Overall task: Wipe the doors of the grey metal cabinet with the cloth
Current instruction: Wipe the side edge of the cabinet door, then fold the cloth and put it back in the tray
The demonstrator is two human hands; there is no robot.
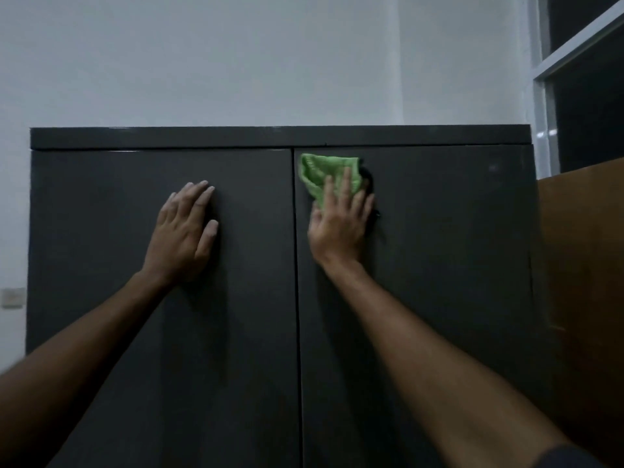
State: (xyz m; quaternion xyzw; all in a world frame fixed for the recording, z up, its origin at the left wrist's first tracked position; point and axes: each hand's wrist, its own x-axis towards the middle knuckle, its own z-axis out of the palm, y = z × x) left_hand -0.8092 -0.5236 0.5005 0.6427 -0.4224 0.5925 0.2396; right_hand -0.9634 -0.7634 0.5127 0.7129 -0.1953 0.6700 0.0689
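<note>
Two doors stand closed before me on the grey metal cabinet (280,138), meeting at a narrow vertical seam down the middle. My left hand (184,233) lies flat on the left door (135,332), fingers (197,197) straight and slightly spread, thumb out to the side, holding nothing. My right hand (339,224) presses the green cloth (320,172) against the right door (439,282), near the door's top edge and just beside the seam. The fingers of that hand are stretched out over the cloth rather than curled round it; the cloth bunches up above and to the left of my fingertips, and its lower part is hidden under my palm. A small dark fitting (369,184) on the right door shows just past my fingers; I cannot tell what it is. Both forearms reach up from the bottom corners of the view. Above the cabinet is a pale wall (270,55). To the right are a window frame (543,72) and a brown panel (584,265) close beside the cabinet's side. A small wall plate (13,297) sits at the far left.
</note>
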